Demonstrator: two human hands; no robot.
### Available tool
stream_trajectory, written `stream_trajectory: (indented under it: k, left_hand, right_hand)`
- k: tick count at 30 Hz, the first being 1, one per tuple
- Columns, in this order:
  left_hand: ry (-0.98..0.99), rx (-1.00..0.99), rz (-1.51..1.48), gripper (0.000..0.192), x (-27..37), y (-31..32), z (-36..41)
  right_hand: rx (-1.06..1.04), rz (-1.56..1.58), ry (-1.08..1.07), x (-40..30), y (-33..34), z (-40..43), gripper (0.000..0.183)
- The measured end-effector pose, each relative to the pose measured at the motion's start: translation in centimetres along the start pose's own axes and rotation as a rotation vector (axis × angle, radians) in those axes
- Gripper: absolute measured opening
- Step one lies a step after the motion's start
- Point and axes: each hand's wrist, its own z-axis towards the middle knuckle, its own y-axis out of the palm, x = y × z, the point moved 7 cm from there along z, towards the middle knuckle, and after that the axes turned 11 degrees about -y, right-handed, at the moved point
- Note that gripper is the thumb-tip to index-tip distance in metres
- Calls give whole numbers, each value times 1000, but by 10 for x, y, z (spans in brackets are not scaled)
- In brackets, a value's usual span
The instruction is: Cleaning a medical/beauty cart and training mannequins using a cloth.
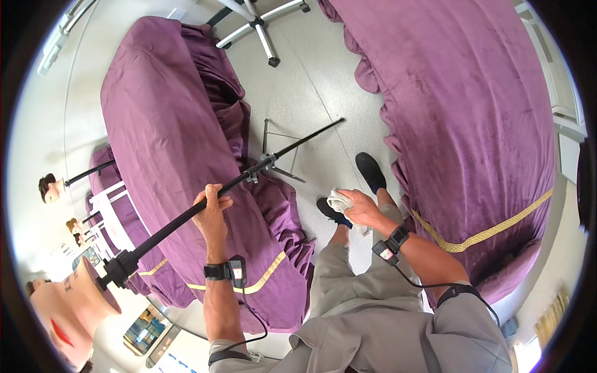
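My left hand [212,217] is around the black pole of a tripod stand [186,219], just below the middle of the view. The pole slants from lower left to upper right, with its folding legs over the floor. On its lower left end sits a mannequin head [70,307], its neck around the black mount [119,270]. My right hand [361,207] grips a crumpled white cloth [339,201] above my shoes, apart from the pole.
Beds with purple covers stand at left [163,116] and right [466,116]. A white wheeled base [256,23] stands at the top. More mannequin heads [51,189] on stands and a white rack [114,224] are at far left.
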Motion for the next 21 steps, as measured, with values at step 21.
stream_trajectory:
  k: [21]
  left_hand:
    - [170, 32, 241, 30, -14, 54, 4]
  right_hand:
    - [220, 104, -85, 38, 12, 118, 65]
